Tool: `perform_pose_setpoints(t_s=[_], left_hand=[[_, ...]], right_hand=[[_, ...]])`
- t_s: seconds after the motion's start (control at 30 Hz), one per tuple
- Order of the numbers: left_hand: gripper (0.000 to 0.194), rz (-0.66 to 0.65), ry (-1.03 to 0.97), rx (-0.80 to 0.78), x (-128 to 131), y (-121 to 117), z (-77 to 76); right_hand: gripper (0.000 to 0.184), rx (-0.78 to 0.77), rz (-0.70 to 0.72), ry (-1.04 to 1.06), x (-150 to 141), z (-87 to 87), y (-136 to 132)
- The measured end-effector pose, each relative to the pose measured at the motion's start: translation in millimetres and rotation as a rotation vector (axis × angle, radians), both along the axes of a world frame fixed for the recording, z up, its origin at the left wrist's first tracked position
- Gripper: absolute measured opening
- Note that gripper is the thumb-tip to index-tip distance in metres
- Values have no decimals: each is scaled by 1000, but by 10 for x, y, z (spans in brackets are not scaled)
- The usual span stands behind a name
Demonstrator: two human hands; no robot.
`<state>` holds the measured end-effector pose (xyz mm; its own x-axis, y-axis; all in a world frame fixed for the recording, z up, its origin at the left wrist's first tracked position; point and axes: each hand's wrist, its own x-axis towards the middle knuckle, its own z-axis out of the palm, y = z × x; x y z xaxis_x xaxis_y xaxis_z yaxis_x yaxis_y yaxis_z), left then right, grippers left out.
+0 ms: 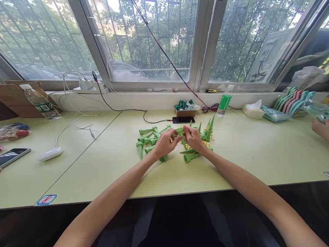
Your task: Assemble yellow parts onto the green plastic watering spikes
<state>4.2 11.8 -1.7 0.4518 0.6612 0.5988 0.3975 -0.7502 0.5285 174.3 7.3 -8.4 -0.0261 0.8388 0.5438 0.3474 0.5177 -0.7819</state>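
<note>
Green cone [181, 133] between both hands [166, 141].

Silver phone [14, 156] cut off at left edge, another person's hand [321, 129] cropped at right, held cone's [182, 137] top partly hidden by fingers

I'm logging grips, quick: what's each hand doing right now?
Left hand: closed, holding a green spike near its wide end.
Right hand: closed beside that wide end; what it grips is hidden.
</note>
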Motion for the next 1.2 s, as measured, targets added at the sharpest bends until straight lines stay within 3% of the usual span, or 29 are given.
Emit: perform_pose_setpoints(t_s=[0.7,1.2], left_hand=[[10,-35,8,111,-26,11,-22],[28,-89,38,281,-67,46,-30]], right_hand=[[60,-4,21,-3,14,22,14],[61,10,27,-3,13,7,30]])
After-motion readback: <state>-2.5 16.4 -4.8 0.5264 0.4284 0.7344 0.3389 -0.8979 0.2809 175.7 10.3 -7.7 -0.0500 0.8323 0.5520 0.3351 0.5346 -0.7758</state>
